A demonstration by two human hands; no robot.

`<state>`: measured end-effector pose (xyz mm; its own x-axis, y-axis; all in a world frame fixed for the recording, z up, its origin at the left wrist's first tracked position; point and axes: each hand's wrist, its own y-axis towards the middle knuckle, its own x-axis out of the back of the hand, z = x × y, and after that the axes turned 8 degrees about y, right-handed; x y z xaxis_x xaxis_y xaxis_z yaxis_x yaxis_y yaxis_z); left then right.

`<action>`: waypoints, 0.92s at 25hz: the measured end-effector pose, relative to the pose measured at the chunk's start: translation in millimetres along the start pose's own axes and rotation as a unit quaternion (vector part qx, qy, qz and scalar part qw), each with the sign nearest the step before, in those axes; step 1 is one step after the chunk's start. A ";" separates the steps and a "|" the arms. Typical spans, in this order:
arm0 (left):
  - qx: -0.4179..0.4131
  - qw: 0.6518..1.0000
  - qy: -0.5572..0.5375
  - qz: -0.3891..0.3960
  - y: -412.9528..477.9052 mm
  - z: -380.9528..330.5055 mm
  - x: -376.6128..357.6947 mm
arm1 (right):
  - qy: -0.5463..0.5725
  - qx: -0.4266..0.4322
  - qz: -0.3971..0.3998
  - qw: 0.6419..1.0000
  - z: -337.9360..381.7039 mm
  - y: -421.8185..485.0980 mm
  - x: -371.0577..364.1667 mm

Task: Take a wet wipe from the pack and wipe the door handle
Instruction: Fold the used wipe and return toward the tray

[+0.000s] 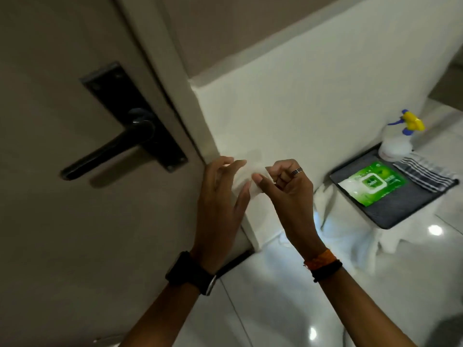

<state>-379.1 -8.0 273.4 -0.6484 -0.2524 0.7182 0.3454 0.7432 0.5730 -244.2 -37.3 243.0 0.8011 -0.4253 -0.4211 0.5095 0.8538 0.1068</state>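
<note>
I see both forearms coming up from the bottom edge, a dark watch (194, 274) on the left wrist, orange and black bands (323, 264) on the right. Left hand (220, 196) grip: fingers mostly extended and loosely spread, with the wet wipe (241, 180) lying against them and the thumb on its near edge. Right hand (285, 186) grip: thumb and forefinger pinched on the wipe's right edge, other fingers curled, a ring (297, 171) on one. The wipe is white, bunched between the two grips, partly hidden by fingers; can't tell how far it is unfolded. Up and left of the grips, well apart from them, the black door handle (107, 152) sticks out level from its black backplate (135, 116) on the grey door (62, 234); nothing touching it. Right of the grips, apart, the green wipe pack (373, 185) lies flat on a dark mat (400, 211), which sits on a surface draped in white cloth (350, 236). A striped cloth (426, 175) lies on the mat just beyond the pack. Past that, a spray bottle (398, 141) with yellow-blue trigger stands at the mat's far corner against the white wall (313, 96).
</note>
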 end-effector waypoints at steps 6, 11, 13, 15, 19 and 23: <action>0.169 0.966 -0.167 0.104 -9.3 -85.7 -187.5 | -0.160 -0.071 -0.094 0.980 -16.2 47.7 189.7; 0.245 0.927 -0.204 0.198 -17.3 -137.1 -346.8 | -0.325 -0.153 -0.095 0.929 -53.8 105.0 348.5; 0.250 0.918 -0.199 0.236 -27.3 -149.8 -406.2 | -0.362 -0.180 -0.081 0.911 -75.1 123.4 401.5; 0.247 0.912 -0.177 0.276 -38.7 -156.3 -455.8 | -0.391 -0.196 -0.069 0.897 -99.0 135.8 442.5; 0.206 0.904 -0.129 0.352 -64.3 -159.0 -525.0 | -0.443 -0.210 -0.036 0.871 -145.7 147.9 498.0; 0.072 0.914 -0.002 0.400 -88.7 -156.9 -554.4 | -0.516 -0.232 -0.012 0.824 -172.0 142.8 525.1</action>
<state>56.3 -31.2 -113.6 -0.2299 0.4094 0.8829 0.6177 0.7624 -0.1927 195.2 -87.1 -117.8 0.7546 -0.2679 0.5990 0.5463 0.7621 -0.3474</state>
